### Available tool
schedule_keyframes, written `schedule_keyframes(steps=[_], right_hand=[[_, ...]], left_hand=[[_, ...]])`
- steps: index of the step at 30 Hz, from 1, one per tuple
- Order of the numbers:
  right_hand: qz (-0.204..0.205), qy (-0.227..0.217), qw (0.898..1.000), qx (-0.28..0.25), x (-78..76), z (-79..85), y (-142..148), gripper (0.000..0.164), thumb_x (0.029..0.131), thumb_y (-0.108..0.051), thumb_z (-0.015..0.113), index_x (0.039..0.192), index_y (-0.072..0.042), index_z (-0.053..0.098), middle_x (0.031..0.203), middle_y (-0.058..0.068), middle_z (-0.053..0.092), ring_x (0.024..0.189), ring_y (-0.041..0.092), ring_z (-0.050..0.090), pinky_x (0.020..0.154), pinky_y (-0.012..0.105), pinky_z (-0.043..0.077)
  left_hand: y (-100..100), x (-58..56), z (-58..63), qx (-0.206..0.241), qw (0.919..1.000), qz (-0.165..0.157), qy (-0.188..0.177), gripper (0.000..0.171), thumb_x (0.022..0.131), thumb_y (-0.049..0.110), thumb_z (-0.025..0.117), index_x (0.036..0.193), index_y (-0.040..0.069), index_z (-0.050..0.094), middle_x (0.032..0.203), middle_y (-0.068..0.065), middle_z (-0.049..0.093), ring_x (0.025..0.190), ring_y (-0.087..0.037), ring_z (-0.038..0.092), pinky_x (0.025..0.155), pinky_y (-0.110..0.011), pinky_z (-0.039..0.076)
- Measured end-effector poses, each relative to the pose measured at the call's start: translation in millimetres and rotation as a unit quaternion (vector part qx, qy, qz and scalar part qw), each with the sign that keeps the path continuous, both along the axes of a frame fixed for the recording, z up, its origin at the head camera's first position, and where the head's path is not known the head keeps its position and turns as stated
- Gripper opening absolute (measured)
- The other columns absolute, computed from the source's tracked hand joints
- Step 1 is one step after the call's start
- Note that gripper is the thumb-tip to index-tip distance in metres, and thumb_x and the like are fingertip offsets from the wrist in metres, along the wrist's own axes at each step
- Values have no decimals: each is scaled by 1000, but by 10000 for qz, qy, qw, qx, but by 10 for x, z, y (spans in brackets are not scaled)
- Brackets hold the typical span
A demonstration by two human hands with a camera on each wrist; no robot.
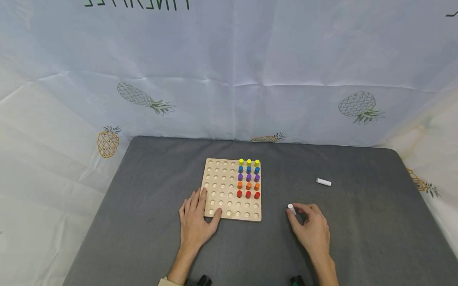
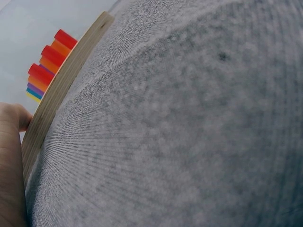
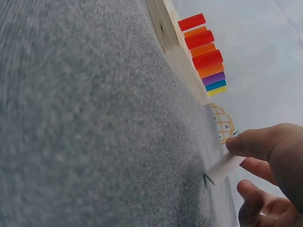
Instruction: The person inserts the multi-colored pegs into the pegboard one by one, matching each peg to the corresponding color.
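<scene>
A wooden peg board lies on the dark grey tablecloth, with rows of round holes. Its right side carries three columns of upright pegs: yellow ones at the back, then blue, purple, orange, and red ones nearest the front. My left hand rests at the board's front left corner, fingers along the left edge and thumb at the front edge. To the right of the board, my right hand pinches a white peg between thumb and fingers, close over the cloth and tilted.
Another white peg lies on its side on the cloth, behind and right of my right hand. Behind the table hangs a pale curtain printed with pineapples, which also runs down both sides.
</scene>
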State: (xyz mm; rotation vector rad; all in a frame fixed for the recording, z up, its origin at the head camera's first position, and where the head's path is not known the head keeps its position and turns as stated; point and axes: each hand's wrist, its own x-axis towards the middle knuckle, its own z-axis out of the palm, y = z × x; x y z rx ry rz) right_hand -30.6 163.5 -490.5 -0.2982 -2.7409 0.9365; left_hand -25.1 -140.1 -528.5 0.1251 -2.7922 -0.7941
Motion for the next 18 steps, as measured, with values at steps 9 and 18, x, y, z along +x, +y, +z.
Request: schedule_keyframes(steps=[9,18], right_hand=[[236,253,9989,-303,2,10,-87,14,81,-15,86,93,-13,78,71,0,51,53,-2,35,46,20,29],[528,233,9962,-659,-22,17,-231,18,80,-11,86,96,-11,79,66,-1,48,51,-2,34,46,19,28]], left_hand=[[9,1,0,-16,10000,11,2,82,89,50,70,155,10,45,157,-17,49,147,-39,42,119,-62,25],[2,2,-16,-18,10000,20,38,81,89,50,70,155,10,45,156,-17,50,147,-39,43,118,-61,26]])
